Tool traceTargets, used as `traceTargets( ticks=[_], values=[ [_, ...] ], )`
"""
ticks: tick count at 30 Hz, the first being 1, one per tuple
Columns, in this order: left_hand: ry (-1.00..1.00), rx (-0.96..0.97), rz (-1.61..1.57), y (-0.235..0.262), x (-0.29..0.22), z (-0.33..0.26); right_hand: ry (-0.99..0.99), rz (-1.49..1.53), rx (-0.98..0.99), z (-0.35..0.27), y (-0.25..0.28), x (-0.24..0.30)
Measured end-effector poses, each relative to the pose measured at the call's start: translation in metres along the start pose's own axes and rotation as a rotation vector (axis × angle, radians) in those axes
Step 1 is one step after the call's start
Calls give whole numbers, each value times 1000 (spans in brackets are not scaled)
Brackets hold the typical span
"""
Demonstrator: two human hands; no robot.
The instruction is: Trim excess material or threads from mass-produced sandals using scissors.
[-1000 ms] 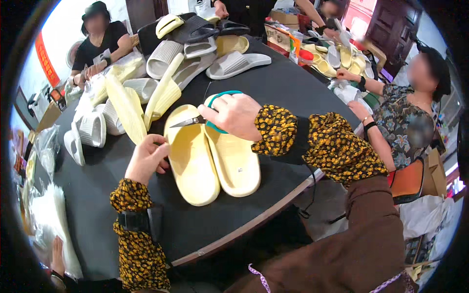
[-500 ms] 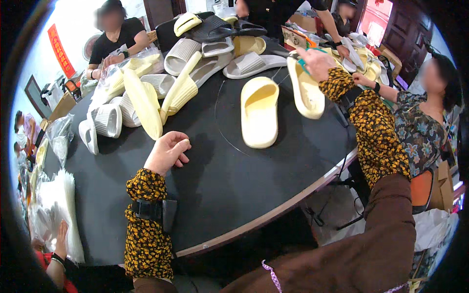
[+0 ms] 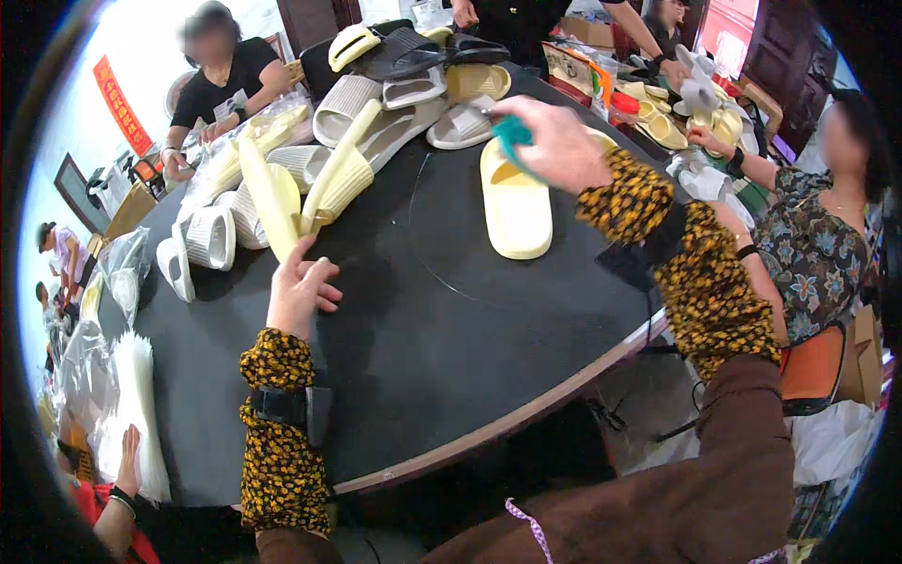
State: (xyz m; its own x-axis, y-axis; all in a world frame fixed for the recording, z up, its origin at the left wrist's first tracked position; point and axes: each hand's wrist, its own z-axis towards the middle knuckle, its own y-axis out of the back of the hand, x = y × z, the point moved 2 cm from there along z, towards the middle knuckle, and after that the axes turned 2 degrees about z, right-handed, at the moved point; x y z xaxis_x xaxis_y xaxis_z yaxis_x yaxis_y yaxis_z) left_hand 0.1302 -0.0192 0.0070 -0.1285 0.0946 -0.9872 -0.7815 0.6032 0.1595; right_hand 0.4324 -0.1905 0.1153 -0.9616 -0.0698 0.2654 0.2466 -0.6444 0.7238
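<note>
My right hand (image 3: 556, 143) hovers over the far side of the round black table (image 3: 451, 348), closed around teal-handled scissors (image 3: 512, 134). Just below it a single pale yellow slipper (image 3: 515, 205) lies flat, sole side up. My left hand (image 3: 299, 291) rests on the tabletop nearer me, fingers spread and holding nothing. Its fingertips are close to a long yellow slipper (image 3: 268, 199) that stands on edge at the foot of a heap.
Heaps of yellow, white and grey slippers (image 3: 376, 113) cover the table's far half. Several people sit around it, one in a flowered top (image 3: 813, 244) at the right. A stack of clear bags (image 3: 132, 414) lies at the lower left.
One of the two yellow slippers in front of me is gone toward the far right. My right hand has swung back from there over the remaining slipper. My left hand barely moved.
</note>
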Motion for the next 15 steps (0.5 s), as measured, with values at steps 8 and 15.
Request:
traceTargets(
  ticks=[8, 15],
  values=[
    [-111, -320, -66, 18, 2, -2, -388, 1100, 514, -39, -69, 103],
    [-135, -430, -170, 25, -1, -5, -626, 1305, 478, -56, -78, 63]
  ],
)
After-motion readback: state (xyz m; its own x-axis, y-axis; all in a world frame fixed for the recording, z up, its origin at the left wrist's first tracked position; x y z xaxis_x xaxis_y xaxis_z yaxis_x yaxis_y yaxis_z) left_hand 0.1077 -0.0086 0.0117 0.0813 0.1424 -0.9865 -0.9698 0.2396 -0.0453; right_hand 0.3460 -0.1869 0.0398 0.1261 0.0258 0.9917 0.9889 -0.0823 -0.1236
